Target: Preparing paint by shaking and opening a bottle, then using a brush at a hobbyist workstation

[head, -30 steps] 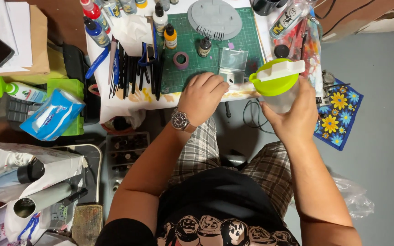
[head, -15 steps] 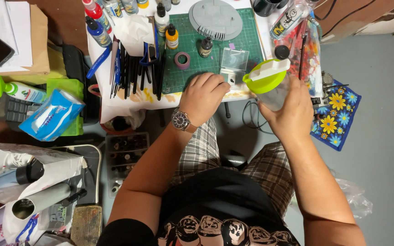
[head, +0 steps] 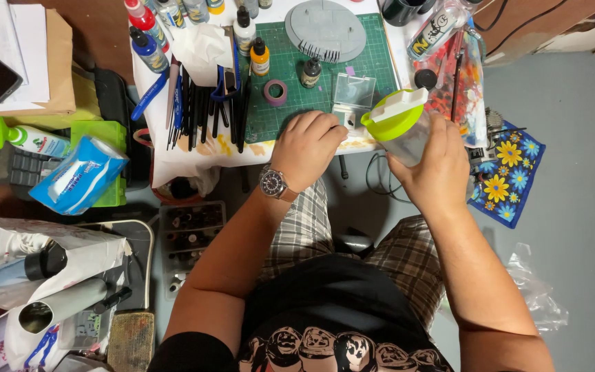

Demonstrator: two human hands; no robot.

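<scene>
Gripping clear tub w/ green lid [head: 399,117] in right hand [head: 436,167], fingers wrapped round

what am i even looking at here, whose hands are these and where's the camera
The camera sits on a person's head and looks straight down, so you see their own arms, lap and a crowded hobby desk. Their left hand, with a wristwatch, rests on the desk edge by a small clear plastic box. Their right hand holds a clear container with a lime-green flip lid. On the green cutting mat lie small paint bottles, a roll of purple tape and a grey disc-shaped model part. Dark brushes and tools lie beside the mat.
</scene>
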